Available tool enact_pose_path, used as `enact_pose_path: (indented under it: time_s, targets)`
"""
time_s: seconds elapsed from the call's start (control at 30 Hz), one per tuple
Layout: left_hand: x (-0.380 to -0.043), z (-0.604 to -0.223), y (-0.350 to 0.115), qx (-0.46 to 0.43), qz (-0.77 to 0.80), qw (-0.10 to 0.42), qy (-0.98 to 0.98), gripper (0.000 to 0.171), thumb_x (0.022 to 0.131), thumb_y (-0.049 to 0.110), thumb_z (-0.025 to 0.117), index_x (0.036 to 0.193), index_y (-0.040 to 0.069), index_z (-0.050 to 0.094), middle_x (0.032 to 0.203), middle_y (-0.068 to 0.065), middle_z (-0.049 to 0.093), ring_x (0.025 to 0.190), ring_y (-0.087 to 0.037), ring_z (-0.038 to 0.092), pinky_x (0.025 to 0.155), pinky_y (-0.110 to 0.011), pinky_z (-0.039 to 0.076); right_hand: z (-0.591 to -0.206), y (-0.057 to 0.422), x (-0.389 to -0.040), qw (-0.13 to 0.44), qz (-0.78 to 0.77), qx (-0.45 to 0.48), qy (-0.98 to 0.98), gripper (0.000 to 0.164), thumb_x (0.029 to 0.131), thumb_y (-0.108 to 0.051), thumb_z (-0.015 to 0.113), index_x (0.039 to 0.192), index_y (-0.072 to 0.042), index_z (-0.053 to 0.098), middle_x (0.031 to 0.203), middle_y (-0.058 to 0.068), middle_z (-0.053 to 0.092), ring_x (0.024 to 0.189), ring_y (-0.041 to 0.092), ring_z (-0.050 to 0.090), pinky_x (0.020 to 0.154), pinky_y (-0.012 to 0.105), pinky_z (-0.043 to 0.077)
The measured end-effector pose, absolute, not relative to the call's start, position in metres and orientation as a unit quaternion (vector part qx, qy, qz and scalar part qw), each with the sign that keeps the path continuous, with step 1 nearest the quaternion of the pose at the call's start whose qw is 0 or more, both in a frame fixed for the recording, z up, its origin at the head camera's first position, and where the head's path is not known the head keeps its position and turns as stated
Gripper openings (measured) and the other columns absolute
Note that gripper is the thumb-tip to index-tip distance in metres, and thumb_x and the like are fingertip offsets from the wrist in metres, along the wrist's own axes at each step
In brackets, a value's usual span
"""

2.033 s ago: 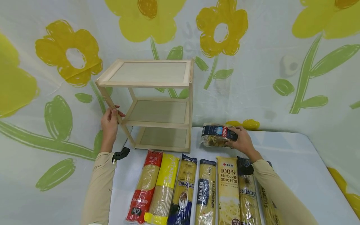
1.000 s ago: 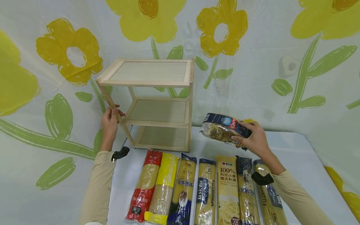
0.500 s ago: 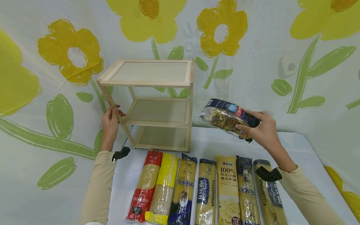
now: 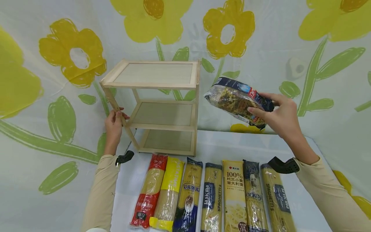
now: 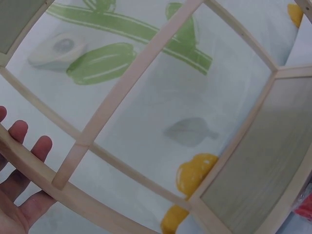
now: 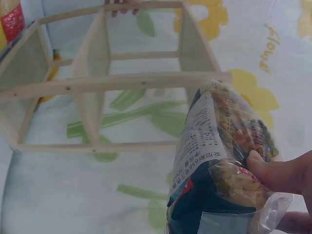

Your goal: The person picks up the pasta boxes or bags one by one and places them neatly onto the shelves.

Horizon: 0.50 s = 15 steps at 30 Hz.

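My right hand [image 4: 282, 114] grips the right end of a bag of pasta [image 4: 232, 98], thumb on the near side, and holds it in the air right of the wooden shelf. The clear bag with a dark blue and red label tilts, its left end higher. In the right wrist view the bag [image 6: 219, 161] fills the lower middle, its white text panel showing. My left hand [image 4: 114, 124] holds the front left post of the three-tier wooden shelf [image 4: 162, 127] at about the middle tier. The left wrist view shows its fingers [image 5: 41, 148] around the post.
Several long spaghetti packs lie in a row before the shelf, from a red pack [image 4: 149, 190] on the left to a blue-labelled pack [image 4: 278, 199] on the right. They rest on a white table [image 4: 304, 193]. A flower-printed curtain [image 4: 261, 64] hangs behind.
My right hand has lifted the bag of pasta off the table, raising it and shifting it slightly right, with its right end dipping. My left hand stays on the shelf post.
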<state>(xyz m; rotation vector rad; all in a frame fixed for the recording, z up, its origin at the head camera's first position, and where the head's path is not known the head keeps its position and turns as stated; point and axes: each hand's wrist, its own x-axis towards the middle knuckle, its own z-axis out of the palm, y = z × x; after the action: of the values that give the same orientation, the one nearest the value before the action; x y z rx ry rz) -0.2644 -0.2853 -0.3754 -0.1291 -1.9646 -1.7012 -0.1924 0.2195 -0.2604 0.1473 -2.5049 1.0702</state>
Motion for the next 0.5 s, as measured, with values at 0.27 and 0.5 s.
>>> enact_pose_path:
  time_s: [0.27, 0.5]
  targets:
    - [-0.270, -0.379, -0.286, -0.047, -0.639, 0.265, -0.721, 0.022, 0.101, 0.017, 0.042, 0.109, 0.007, 0.060, 0.090, -0.026, 0.056, 0.083, -0.026, 0.064, 0.066, -0.030, 0.042, -0.218, 0.208, -0.197, 0.230, 0.382, 0.036, -0.894, 0.059, 0.078, -0.042, 0.075, 0.128, -0.014, 0.061, 0.118, 0.013, 0.057, 0.090, 0.019, 0.046, 0.054, 0.023, 0.040]
    - [-0.280, -0.393, -0.297, -0.028, -0.645, 0.278, -0.711, 0.025, 0.099, 0.025, 0.045, 0.108, 0.009, 0.061, 0.085, -0.013, 0.060, 0.078, -0.016, 0.065, 0.069, -0.025, 0.046, -0.190, 0.185, -0.212, 0.214, 0.405, 0.049, -0.888, 0.058, 0.079, -0.043, 0.075, 0.128, -0.015, 0.061, 0.115, 0.010, 0.058, 0.069, 0.016, 0.052, 0.052, 0.023, 0.041]
